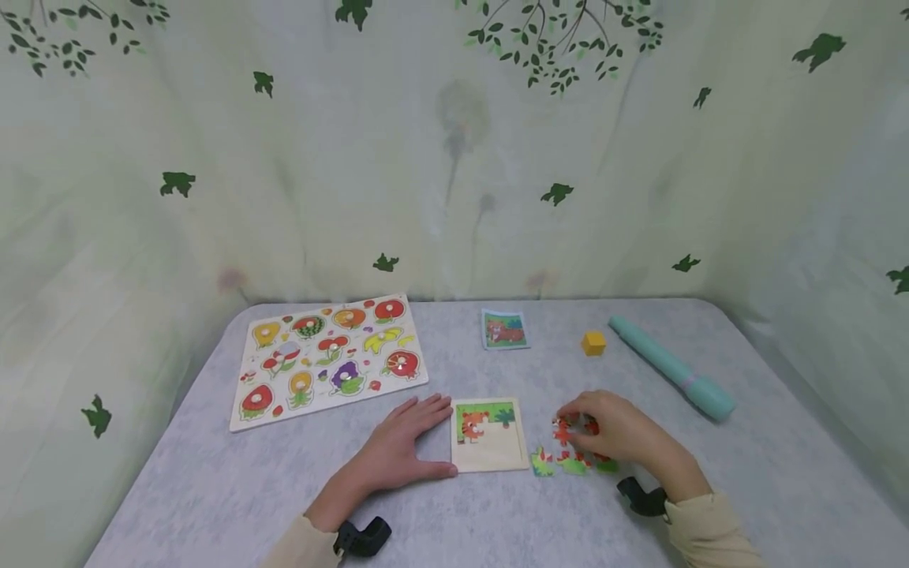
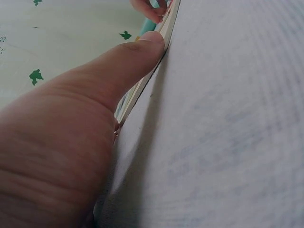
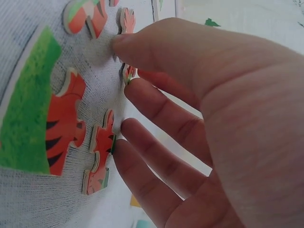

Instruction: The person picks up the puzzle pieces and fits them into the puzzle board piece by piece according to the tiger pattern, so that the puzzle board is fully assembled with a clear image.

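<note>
Five-plus tiger jigsaw pieces are lying under and beside the right hand; its fingers are bracketing one, can't tell if gripped. One wooden jigsaw tray is sitting between hands; left hand, released, is touching its left edge. Lying beyond: one fruit peg puzzle, one picture card, one yellow cube, one teal cylinder.

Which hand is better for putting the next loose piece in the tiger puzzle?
Probably the right hand: it's right by the loose pieces, to the right of the puzzle board. The left hand touches the board's left edge, farther from those pieces, so it seems better for steadying.
</note>
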`<state>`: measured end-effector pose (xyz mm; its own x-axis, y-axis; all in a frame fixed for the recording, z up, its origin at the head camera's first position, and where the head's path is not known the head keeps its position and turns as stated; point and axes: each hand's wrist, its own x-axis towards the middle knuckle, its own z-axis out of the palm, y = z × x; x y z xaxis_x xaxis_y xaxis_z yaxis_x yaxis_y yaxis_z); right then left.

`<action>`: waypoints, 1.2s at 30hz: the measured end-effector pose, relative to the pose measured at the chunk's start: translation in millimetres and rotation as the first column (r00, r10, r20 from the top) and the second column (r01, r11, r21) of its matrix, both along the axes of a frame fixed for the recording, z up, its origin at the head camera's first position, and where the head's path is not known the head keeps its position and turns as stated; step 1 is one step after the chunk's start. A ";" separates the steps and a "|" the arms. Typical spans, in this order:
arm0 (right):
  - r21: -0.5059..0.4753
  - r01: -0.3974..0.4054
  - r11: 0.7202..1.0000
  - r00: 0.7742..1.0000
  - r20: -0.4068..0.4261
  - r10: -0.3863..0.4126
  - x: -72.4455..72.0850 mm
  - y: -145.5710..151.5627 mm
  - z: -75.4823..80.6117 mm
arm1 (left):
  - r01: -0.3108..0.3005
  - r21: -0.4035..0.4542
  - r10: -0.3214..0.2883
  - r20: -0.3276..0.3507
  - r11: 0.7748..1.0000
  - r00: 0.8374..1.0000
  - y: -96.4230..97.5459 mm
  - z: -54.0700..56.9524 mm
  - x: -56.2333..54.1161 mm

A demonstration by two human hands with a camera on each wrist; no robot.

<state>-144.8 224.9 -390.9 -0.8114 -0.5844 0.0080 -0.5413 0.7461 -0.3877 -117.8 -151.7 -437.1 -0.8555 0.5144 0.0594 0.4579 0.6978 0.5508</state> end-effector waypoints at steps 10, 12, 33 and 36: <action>0.007 0.007 1.000 1.000 -0.024 -0.006 0.5 -4.9 -2.7 | -0.005 0.004 0.005 -0.001 1.000 1.000 -4.3 0.4 2.1; 0.001 0.011 1.000 1.000 -0.010 -0.011 2.3 -5.8 -4.1 | -0.006 0.004 0.006 0.004 1.000 1.000 -5.0 -1.3 3.8; -0.025 0.037 0.999 0.999 0.028 -0.036 3.1 -1.0 -1.7 | -0.002 0.007 0.002 0.015 1.000 1.000 1.0 -5.2 1.7; -0.025 0.035 0.999 0.999 0.008 -0.035 1.5 -1.1 -0.1 | -0.005 0.009 0.005 0.001 1.000 1.000 1.0 -2.6 0.9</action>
